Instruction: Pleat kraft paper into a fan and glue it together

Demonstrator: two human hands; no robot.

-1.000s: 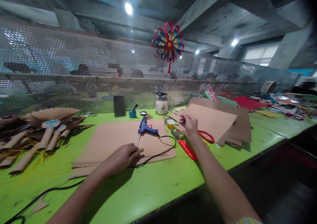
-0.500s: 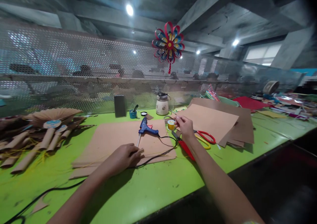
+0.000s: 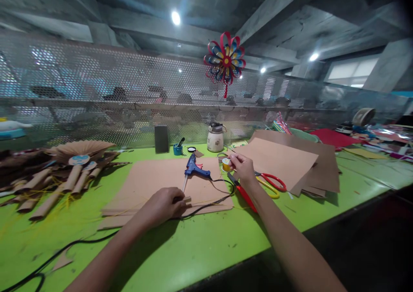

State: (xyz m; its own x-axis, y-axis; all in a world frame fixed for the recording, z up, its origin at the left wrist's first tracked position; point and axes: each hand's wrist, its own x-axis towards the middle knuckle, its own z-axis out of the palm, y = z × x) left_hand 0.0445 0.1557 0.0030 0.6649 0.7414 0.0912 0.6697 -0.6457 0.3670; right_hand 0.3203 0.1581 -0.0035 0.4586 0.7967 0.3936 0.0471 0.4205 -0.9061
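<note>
Over the front edge of a stack of brown paper sheets (image 3: 145, 178), my left hand (image 3: 166, 203) is closed on a small brown paper piece (image 3: 187, 199), whose end sticks out past the fingertips. Just beyond it a blue glue gun (image 3: 196, 169) lies on the sheets, its glue stick (image 3: 184, 183) pointing towards that hand. My right hand (image 3: 242, 168) is pinched shut beside a spool of yellow thread (image 3: 226, 165); what its fingertips hold is too small to make out. Under the right wrist lies a red-handled tool (image 3: 245, 195), with red-and-yellow-handled scissors (image 3: 271, 183) to its right.
Brown paper fans with rolled handles (image 3: 75, 175) are heaped at left. More brown sheets (image 3: 287, 156) lie at right. A jar (image 3: 215, 138), a blue pot (image 3: 177, 149) and a dark box (image 3: 161, 139) stand along the perforated screen (image 3: 129, 76). A black cord (image 3: 80, 241) crosses the green table (image 3: 206, 244).
The view has turned slightly left, so everything sits a little further right. Both hands keep nearly the same places and grips; the right fingertips are slightly closer to the spool.
</note>
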